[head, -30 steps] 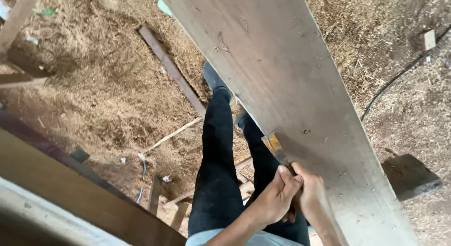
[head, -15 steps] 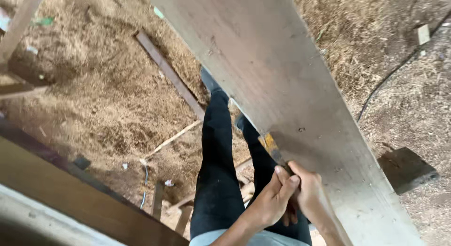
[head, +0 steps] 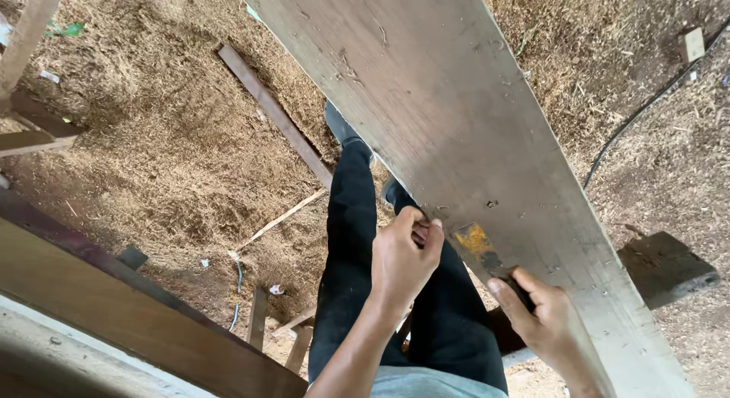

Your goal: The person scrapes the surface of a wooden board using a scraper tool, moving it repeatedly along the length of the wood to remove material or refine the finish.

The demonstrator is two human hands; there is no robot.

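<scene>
A long wooden plank slants across the sawdust floor. The left hand is curled tight on the plank's near edge. Just beside it, the right hand clamps a yellow-stained tool, possibly a chisel, flat against the plank. Black-trousered legs stand under the plank.

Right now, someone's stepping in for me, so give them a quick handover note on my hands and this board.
Left hand: curled on the near edge of the long wooden plank, fingers closed around it.
Right hand: fingers pressed on the plank face beside a yellow-brown stain; what it grips is hidden.
Plank: slanting across the view above the sawdust floor, over the legs.
Done and left: cannot tell from this view.
</scene>
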